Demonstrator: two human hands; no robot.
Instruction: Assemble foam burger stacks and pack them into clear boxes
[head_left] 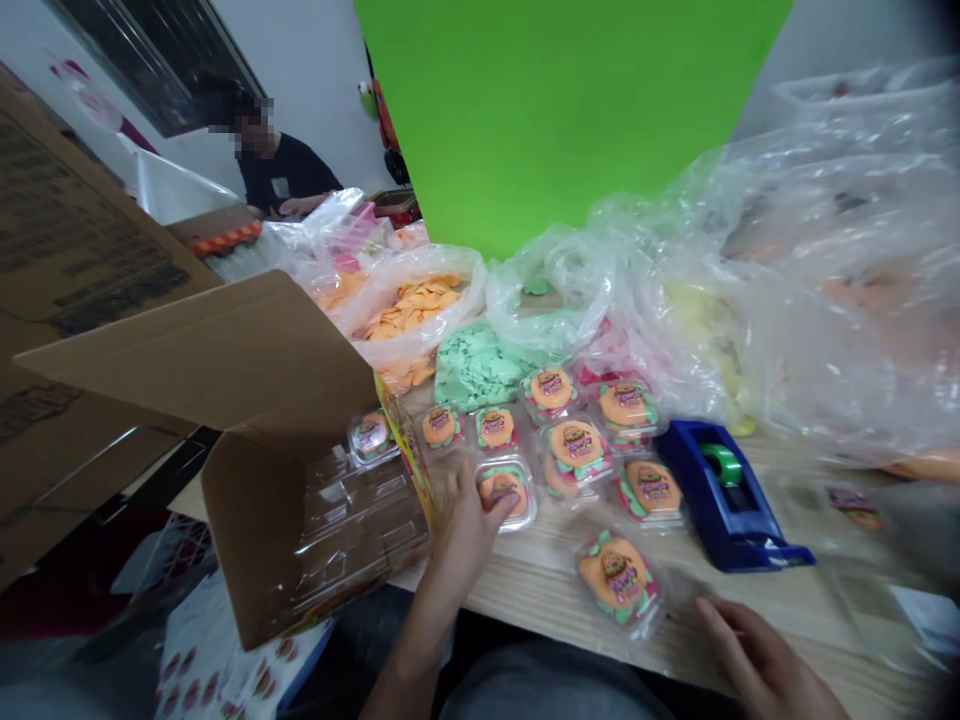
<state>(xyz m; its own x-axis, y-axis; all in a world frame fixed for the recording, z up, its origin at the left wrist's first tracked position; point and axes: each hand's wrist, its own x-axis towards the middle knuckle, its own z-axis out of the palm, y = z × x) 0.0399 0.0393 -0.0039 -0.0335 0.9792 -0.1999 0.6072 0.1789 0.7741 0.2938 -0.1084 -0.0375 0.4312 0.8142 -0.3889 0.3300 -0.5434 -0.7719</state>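
Observation:
My left hand [465,530] rests on the wooden table [540,580], its fingers closed on a small clear packet of burger-shaped candy [504,490]. Just left of it stands an open cardboard box [247,400] holding clear plastic trays [360,520], with one packet [371,435] at its rim. My right hand [757,660] lies near the table's front edge, fingers stretched and holding nothing, a little right of another candy packet [619,580]. Several more packets [577,445] lie behind in rows.
A blue tape dispenser [731,495] with a green roll sits right of the packets. Clear plastic bags [787,290] of orange, green and yellow pieces crowd the back. A person in black sits far left behind more cardboard [67,240]. A green panel [555,110] stands behind.

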